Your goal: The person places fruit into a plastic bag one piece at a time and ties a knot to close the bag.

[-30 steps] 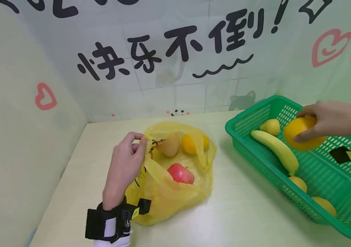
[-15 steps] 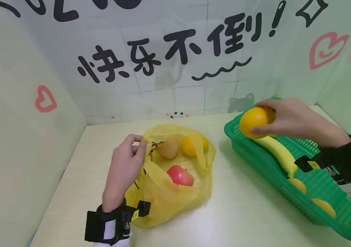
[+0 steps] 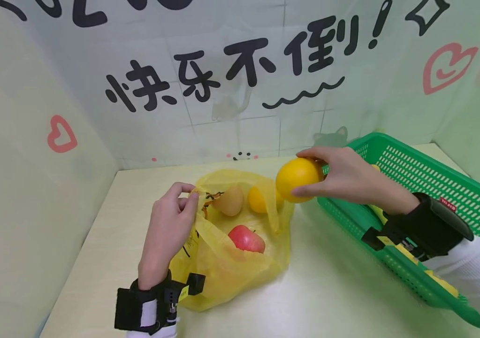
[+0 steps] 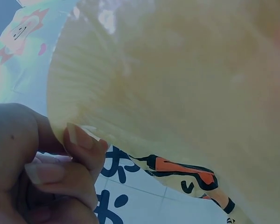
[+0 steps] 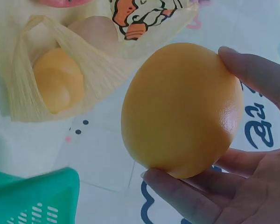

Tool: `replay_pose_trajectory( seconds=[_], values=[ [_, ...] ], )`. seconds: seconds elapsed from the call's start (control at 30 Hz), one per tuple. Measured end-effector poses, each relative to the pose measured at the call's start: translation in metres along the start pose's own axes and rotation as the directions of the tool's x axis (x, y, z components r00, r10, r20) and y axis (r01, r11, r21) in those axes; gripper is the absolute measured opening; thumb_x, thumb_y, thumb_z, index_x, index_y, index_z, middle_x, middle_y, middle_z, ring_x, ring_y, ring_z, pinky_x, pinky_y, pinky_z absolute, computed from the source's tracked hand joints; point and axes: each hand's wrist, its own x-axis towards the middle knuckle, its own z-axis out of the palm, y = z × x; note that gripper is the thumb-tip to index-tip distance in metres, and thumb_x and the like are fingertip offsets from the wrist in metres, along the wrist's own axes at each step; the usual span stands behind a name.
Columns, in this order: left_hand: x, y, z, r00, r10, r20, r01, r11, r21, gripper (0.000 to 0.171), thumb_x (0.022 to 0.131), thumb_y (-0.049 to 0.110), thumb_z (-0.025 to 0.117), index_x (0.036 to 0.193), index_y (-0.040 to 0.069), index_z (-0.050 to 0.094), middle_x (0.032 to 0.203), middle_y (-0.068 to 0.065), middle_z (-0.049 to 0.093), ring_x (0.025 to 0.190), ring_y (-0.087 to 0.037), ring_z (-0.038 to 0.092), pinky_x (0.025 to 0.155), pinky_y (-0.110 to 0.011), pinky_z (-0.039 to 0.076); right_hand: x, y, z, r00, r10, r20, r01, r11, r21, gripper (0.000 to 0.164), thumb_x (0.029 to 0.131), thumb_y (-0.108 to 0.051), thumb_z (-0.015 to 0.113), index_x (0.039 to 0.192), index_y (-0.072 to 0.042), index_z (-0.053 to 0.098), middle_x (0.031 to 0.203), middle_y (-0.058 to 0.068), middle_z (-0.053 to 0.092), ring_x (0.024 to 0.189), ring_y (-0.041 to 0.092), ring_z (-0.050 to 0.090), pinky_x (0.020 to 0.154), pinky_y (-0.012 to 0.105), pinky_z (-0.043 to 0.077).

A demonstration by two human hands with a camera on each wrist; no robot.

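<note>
My left hand (image 3: 169, 230) pinches the rim of a yellow plastic bag (image 3: 240, 277) between thumb and finger, holding its left side up; the left wrist view shows the thin film (image 4: 177, 84) at those fingertips. Inside the bag lie a brownish pear (image 3: 230, 201), an orange (image 3: 257, 202) partly behind a bag handle, and a red apple (image 3: 246, 238). Over the bag's right rim, my right hand (image 3: 345, 176) grips another orange (image 3: 295, 179). In the right wrist view, thumb and fingers spread around this smooth orange (image 5: 182, 112), apart from the bag beyond it.
A green slotted basket (image 3: 417, 152) stands on the right, partly covered by my right forearm. A banana (image 3: 378, 213) and yellow round fruit (image 3: 442, 283) show in it. A wall sheet (image 3: 256, 131) with black lettering rises behind the pale table (image 3: 109, 211).
My right hand has carried the orange left from over the basket to the bag's right rim. The left hand keeps its pinch on the bag, nearly still.
</note>
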Motion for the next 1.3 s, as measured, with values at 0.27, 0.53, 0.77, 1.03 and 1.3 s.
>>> replay_pose_trajectory(
  seconds=[0.27,0.53,0.77,1.03,1.3],
  values=[
    [0.001,0.001,0.000,1.000,0.001,0.004,-0.001,1.000,-0.007,0.024,0.102,0.020,0.050,0.121,0.007,0.058,0.054,0.000,0.038,0.044,-0.019,0.036,0.045,-0.026,0.030,0.013,-0.012,0.018,0.997,-0.058,0.056,0.060,0.998,-0.019,0.075,0.080,-0.050,0.076,0.138,-0.010,0.053,0.127,0.008,0.064,0.102,0.023,0.058,0.085,0.037,0.053],
    [0.000,0.001,0.000,1.000,-0.005,0.007,0.005,1.000,-0.006,0.024,0.102,0.021,0.049,0.120,0.008,0.058,0.054,0.000,0.038,0.044,-0.019,0.035,0.044,-0.026,0.029,0.022,-0.023,0.041,0.992,-0.084,0.094,0.084,0.996,0.008,0.074,0.078,-0.044,0.079,0.137,-0.009,0.053,0.122,0.006,0.066,0.097,0.021,0.061,0.082,0.033,0.054],
    [0.001,0.001,-0.001,1.000,-0.005,0.003,0.005,1.000,-0.002,0.025,0.102,0.021,0.049,0.121,0.007,0.058,0.054,0.000,0.039,0.045,-0.020,0.036,0.046,-0.026,0.031,0.024,-0.028,0.061,0.987,-0.115,0.113,0.113,0.993,0.016,0.073,0.077,-0.046,0.078,0.134,-0.007,0.054,0.114,0.005,0.068,0.088,0.018,0.061,0.075,0.028,0.052],
    [0.001,0.000,-0.004,1.000,-0.016,0.009,0.016,1.000,-0.005,0.025,0.102,0.021,0.049,0.121,0.007,0.058,0.055,-0.001,0.041,0.047,-0.020,0.038,0.047,-0.026,0.033,0.031,-0.032,0.077,0.984,-0.121,0.134,0.119,0.993,0.022,0.073,0.077,-0.047,0.078,0.132,-0.007,0.055,0.113,0.005,0.068,0.088,0.018,0.061,0.076,0.028,0.053],
    [0.001,-0.001,-0.005,1.000,-0.014,0.006,0.014,1.000,0.009,0.025,0.103,0.021,0.048,0.121,0.007,0.058,0.054,0.001,0.036,0.046,-0.018,0.033,0.047,-0.026,0.030,0.039,-0.038,0.089,0.984,-0.105,0.142,0.106,0.994,-0.002,0.073,0.076,-0.049,0.077,0.131,-0.006,0.056,0.118,0.008,0.067,0.092,0.020,0.061,0.076,0.029,0.052]
  ],
)
